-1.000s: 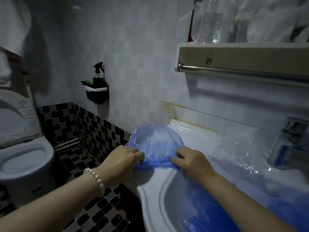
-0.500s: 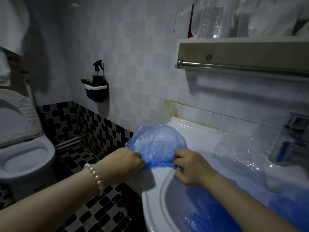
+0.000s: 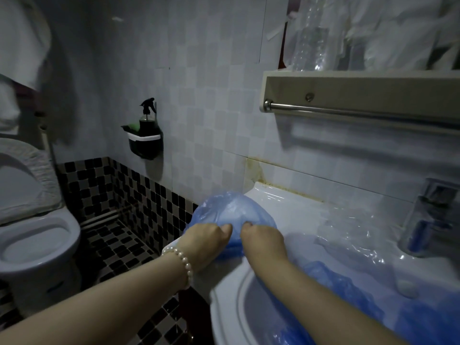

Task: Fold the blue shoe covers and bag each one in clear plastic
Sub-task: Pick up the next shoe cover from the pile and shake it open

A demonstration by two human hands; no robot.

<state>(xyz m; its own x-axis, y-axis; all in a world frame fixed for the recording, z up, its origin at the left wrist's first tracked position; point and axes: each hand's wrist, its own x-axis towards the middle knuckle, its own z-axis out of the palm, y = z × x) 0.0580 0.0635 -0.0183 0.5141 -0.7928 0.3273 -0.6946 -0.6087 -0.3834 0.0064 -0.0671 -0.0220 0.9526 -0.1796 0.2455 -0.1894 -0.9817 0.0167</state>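
At lower centre, on the sink (image 3: 293, 210) rim, we pinch the cover (image 3: 232, 211) with left hand (image 3: 206, 241) and right hand (image 3: 262, 239), knuckles nearly touching; we should press air out and align edges before creasing.

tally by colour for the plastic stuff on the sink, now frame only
Blue: 2, the shoe cover gripped by left hand and right hand, and a heap of covers in the basin, not countable singly.
Clear: 1, plastic by the tap.
Total: 3
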